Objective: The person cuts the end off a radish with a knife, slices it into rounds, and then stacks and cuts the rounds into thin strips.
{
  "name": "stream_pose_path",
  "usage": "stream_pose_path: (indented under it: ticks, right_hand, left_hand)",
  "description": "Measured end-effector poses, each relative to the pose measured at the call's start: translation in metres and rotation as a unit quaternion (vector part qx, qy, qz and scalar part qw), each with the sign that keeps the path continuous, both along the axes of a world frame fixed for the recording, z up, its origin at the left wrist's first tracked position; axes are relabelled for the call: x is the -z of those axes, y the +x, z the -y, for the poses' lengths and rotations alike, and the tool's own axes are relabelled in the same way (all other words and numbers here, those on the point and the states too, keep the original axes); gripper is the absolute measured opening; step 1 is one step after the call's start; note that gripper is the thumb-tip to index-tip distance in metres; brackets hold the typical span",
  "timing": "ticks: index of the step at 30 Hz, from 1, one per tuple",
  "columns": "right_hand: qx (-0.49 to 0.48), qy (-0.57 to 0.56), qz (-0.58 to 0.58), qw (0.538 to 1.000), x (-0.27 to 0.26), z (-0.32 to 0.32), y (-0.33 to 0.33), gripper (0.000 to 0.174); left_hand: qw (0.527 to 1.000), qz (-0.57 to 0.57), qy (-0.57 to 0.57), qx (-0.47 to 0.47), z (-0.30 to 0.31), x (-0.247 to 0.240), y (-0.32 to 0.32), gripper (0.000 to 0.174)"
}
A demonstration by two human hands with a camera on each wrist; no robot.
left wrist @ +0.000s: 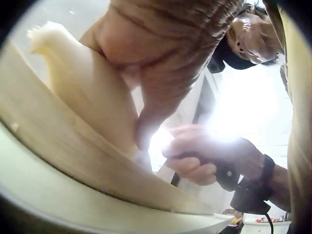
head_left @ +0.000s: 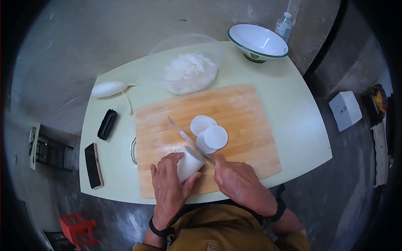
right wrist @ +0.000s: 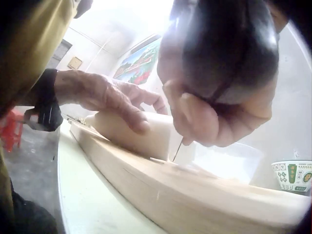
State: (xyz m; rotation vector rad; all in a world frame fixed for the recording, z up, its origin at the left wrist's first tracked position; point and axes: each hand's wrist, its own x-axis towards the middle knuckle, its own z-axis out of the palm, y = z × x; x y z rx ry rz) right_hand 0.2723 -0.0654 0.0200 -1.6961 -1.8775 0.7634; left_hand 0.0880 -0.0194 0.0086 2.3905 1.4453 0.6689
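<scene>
Head: left hand (head_left: 169, 182) grips radish (head_left: 188, 166) (knife (head_left: 187, 139) alongside)

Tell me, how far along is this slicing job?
Partway, it seems. Done: several round slices overlap on the board; a white heap fills part of the clear bowl. In hand: the left hand steadies a radish piece, the right hand holds the knife at its cut face. Left: that piece's remainder, perhaps also the whole radish off the board.
</scene>
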Motion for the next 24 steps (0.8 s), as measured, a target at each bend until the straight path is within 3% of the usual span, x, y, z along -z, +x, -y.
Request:
stream_pose_path:
  ticks: [10, 17, 24]
  right_hand:
    - [0.035, 0.019, -0.068, 0.997, -0.020, 0.013, 0.009, 0.013]
    - [0.052, -0.017, -0.027, 0.998, -0.014, 0.020, 0.017, 0.010]
    - [0.100, -0.019, -0.042, 0.994, -0.021, 0.019, 0.023, 0.009]
  left_hand:
    - [1.000, 0.015, -0.027, -0.002, -0.004, -0.004, -0.001, 0.064]
    - [1.000, 0.023, -0.010, -0.014, -0.024, -0.010, -0.013, 0.060]
    - [0.974, -0.057, 0.093, -0.198, -0.091, -0.015, -0.074, 0.058]
